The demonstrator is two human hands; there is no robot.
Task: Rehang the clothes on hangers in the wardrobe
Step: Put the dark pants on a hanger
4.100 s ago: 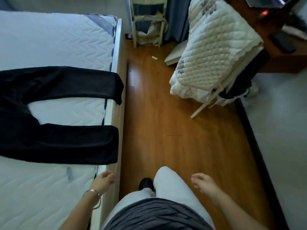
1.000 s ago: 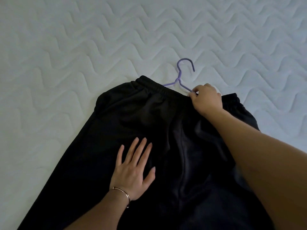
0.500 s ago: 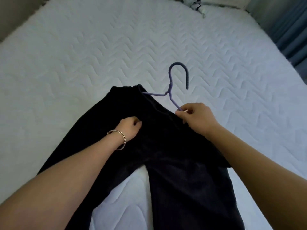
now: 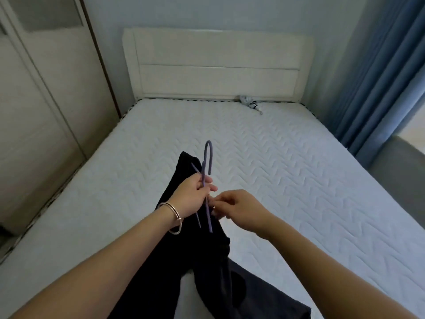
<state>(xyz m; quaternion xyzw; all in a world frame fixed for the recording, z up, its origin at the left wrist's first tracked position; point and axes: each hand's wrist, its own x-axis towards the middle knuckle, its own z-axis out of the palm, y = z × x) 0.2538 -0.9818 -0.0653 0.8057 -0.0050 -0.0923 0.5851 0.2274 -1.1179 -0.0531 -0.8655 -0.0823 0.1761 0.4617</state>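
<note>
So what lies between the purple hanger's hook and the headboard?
In the head view, only bare quilted mattress separates the hanger from the headboard.

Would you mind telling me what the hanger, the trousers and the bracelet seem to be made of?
Hanger: thin rod in matte purple, probably coated wire or plastic; its slim hook shows no shine. Trousers: soft black fabric, matte, draping in limp folds; the fibre cannot be told. Bracelet: likely polished metal, a pale rosy band with a bright glint, on the left hand wrist.
</note>
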